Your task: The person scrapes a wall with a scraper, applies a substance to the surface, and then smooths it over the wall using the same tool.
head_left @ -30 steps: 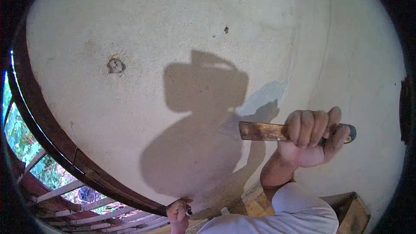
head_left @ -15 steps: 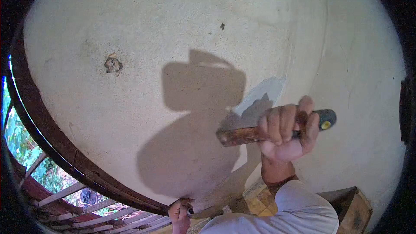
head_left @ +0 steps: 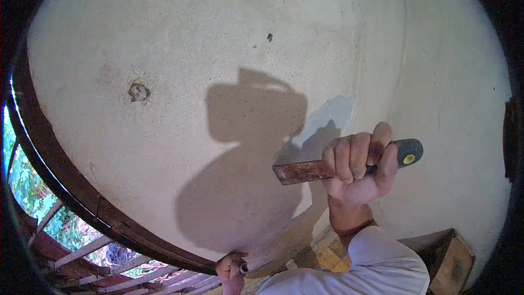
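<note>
Since the frame one second back, your right hand (head_left: 357, 166) has carried the scraper (head_left: 338, 166) leftward and slightly up along the wall (head_left: 180, 49); against the half-second frame it sits nearly unchanged, blade a touch more level. Your left hand (head_left: 232, 270) remains low at 6 o'clock of the view.

Hands: right is clamped in a full fist around the scraper's shank, just ahead of the dark handle. Left is well apart from it, curled near the wall's lower edge with a small dark item (head_left: 243, 267) at its fingertips; too small to identify, and you cannot tell whether the grip is closed.

Location: the scraper lies roughly horizontal at about 4 o'clock from the view's centre, blade tip pointing toward 9 o'clock, close to the wall inside your shadow (head_left: 245, 186). Contact with the plaster cannot be confirmed.

Handling, judged: stiff metal, moderate weight, not fragile. The rusty blade offers friction but a rough edge; keep your fingers behind it. The handle looks like the safer hold, since it gives more leverage.

Appearance: flat, narrow blade, brown with rust and mottled; black handle with a yellow-green dot on its butt at 3 o'clock. A grey bare patch (head_left: 333, 114) shows on the cream wall just above the blade.
</note>
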Motion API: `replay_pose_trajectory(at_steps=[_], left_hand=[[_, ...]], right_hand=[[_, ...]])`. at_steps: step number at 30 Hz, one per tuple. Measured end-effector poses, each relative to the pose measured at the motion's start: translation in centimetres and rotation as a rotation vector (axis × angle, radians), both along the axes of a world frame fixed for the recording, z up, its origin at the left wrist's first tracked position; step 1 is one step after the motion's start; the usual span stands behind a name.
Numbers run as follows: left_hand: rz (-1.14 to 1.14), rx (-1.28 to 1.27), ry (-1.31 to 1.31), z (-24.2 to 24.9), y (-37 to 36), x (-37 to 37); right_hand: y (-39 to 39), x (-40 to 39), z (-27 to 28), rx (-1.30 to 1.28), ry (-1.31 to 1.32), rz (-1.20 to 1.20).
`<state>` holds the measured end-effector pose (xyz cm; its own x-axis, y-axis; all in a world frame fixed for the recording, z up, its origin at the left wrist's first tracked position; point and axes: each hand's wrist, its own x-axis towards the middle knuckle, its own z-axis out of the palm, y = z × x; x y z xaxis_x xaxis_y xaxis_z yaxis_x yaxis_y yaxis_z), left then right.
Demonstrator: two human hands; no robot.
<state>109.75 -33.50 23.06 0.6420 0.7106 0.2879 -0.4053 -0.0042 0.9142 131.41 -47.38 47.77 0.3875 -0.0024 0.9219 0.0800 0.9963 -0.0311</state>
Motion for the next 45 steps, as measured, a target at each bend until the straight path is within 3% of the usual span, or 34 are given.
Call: replay_pose_trajectory(at_steps=[5,9,12,15,17,21,24,26,30,32,35,37,39,41,45], left_hand=[[0.039,-0.127,0.142,0.8,-0.3,-0.4],[0.020,-0.021,0.080,0.0,0.4,-0.6],[0.058,-0.114,0.133,0.2,0.3,-0.8],[0.019,-0.018,0.077,0.5,0.9,-0.9],[-0.023,-0.102,0.200,0.2,1.6,-1.6],[0.047,-0.170,0.120,0.7,1.1,-1.4],[0.108,-0.108,0.108,0.8,1.4,-2.8],[0.076,0.267,0.090,2.5,1.7,-1.7],[0.182,0.278,0.227,-0.5,2.4,-0.5],[0.183,-0.038,0.178,-0.2,2.3,-0.8],[0.050,0.071,0.168,1.7,3.2,-1.5],[0.087,0.069,0.185,2.1,1.4,-0.3],[0.130,0.061,0.201,1.7,1.6,-0.5],[0.006,0.043,0.148,0.9,2.4,-0.7],[0.199,0.021,0.132,0.4,2.2,-0.7]], right_hand=[[-1.6,0.3,0.7,0.070,-0.027,-0.020],[-0.2,-0.9,-0.1,0.032,0.149,-0.006],[-1.0,-0.4,0.1,0.016,-0.028,-0.068],[-2.6,0.8,0.4,0.182,0.037,-0.100],[-3.3,2.1,0.2,0.269,0.078,-0.163],[-2.5,3.2,-0.4,0.301,0.148,-0.190],[-2.3,1.0,-0.4,0.337,0.119,-0.241],[-1.6,1.3,-0.3,0.359,0.082,-0.277],[-1.4,0.9,1.1,0.382,0.064,-0.218],[-1.5,0.7,1.1,0.380,0.026,-0.205],[-1.3,1.3,0.9,0.342,-0.022,-0.118],[-1.1,3.4,0.8,0.332,0.068,0.001],[0.1,3.9,0.4,0.282,0.120,-0.008],[-0.7,3.9,0.6,0.240,0.045,-0.016],[-2.6,4.4,1.1,0.311,-0.053,0.049]])
